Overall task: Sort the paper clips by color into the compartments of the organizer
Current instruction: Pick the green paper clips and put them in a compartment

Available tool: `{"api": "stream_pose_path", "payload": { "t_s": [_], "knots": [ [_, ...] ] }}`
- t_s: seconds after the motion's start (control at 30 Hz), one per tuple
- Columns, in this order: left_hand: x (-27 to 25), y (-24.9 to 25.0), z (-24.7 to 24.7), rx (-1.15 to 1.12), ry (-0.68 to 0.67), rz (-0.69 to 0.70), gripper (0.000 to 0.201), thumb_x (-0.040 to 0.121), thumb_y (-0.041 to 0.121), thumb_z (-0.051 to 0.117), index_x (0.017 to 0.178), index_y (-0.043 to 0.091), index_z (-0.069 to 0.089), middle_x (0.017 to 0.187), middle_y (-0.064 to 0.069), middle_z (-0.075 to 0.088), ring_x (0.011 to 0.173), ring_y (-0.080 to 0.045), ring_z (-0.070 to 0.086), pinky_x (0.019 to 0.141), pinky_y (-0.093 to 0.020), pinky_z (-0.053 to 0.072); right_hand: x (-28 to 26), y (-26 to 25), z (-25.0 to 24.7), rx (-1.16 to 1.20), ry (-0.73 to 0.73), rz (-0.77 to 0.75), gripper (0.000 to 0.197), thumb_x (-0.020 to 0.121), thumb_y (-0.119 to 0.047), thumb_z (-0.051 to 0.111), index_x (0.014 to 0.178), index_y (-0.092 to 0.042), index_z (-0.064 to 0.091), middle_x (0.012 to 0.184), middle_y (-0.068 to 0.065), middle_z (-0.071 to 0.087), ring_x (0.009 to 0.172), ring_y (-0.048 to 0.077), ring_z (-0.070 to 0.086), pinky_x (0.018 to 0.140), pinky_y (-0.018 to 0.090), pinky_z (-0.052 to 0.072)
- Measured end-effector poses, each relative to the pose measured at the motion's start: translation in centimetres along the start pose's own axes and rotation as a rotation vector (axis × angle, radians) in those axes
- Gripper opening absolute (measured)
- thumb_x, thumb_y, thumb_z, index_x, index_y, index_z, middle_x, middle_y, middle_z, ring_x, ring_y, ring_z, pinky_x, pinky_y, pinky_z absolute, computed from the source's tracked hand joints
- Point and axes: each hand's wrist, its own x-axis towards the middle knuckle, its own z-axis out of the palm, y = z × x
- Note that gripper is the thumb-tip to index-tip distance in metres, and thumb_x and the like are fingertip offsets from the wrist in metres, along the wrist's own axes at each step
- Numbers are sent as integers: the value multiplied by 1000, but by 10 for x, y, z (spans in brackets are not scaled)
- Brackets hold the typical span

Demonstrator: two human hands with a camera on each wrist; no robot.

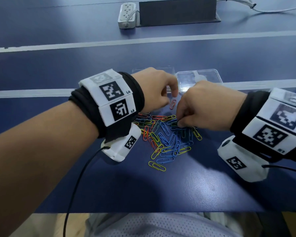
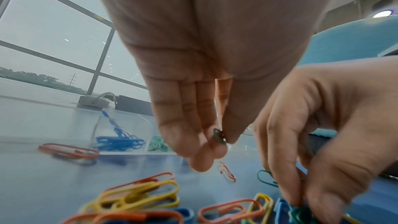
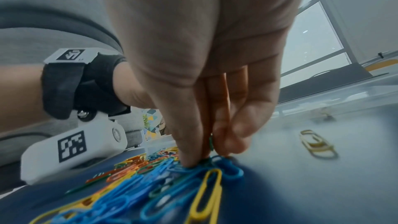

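Left hand (image 2: 215, 57) pinches green clip (image 2: 219, 136); right hand (image 1: 205, 106) in pile (image 1: 167, 139).

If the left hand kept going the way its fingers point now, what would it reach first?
Probably the clear organizer. The left hand, pinching a green paper clip, points forward and down, over a lone red clip on the table. Depth is unclear.

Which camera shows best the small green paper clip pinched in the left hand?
The left wrist view: the small green paper clip sits end-on between thumb and fingertips of the left hand. In the head view the left hand hides it. The right wrist view shows only that wrist's band.
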Motion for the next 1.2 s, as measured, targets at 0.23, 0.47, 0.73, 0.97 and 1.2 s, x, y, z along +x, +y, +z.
{"api": "stream_pose_path", "payload": {
  "t_s": [0.23, 0.47, 0.73, 0.97, 1.2],
  "knots": [
    [-20, -13, 0, -4, -45, -65, 12, 78, 12, 52, 79, 23, 57, 63, 11, 53, 58, 1, 46, 61, -21, 36, 0, 3, -3, 60, 25, -5, 6, 71, -21, 64, 67, -20, 68, 48, -20, 43, 50, -1, 44, 69, 22, 47],
    [-35, -21, 3, 30, -120, -66, 9, 79, 23, 55, 78, 27, 63, 59, 10, 55, 57, 0, 49, 61, -17, 41, -15, 8, 0, 78, -39, -90, 25, 76, -16, 54, 93, -31, 64, 65, -8, 63, 55, 10, 48, 67, 28, 47],
    [-26, -12, 9, 156, -101, -27, 20, 77, 40, 66, 79, 20, 69, 56, 12, 45, 57, -9, 45, 67, -24, 42, -22, 2, 0, -40, -109, -128, 40, 71, -27, 37, 83, -26, 75, 80, -7, 69, 67, 15, 55, 68, 23, 42],
    [-22, -12, 8, 124, -102, -19, 15, 78, 34, 66, 86, 22, 71, 56, 14, 48, 57, -7, 47, 68, -23, 43, -16, -6, 2, -243, -166, -112, 30, 84, -48, 52, 93, -27, 72, 93, -1, 67, 92, 20, 59, 83, 36, 49],
    [-22, -8, 10, 186, -127, -21, 37, 69, 51, 71, 86, 18, 73, 76, 1, 59, 73, -16, 48, 74, -30, 49, -11, -3, -2, -232, -149, -59, 26, 77, -49, 62, 93, -31, 72, 92, -2, 66, 94, 20, 59, 79, 38, 52]
  ]
}}
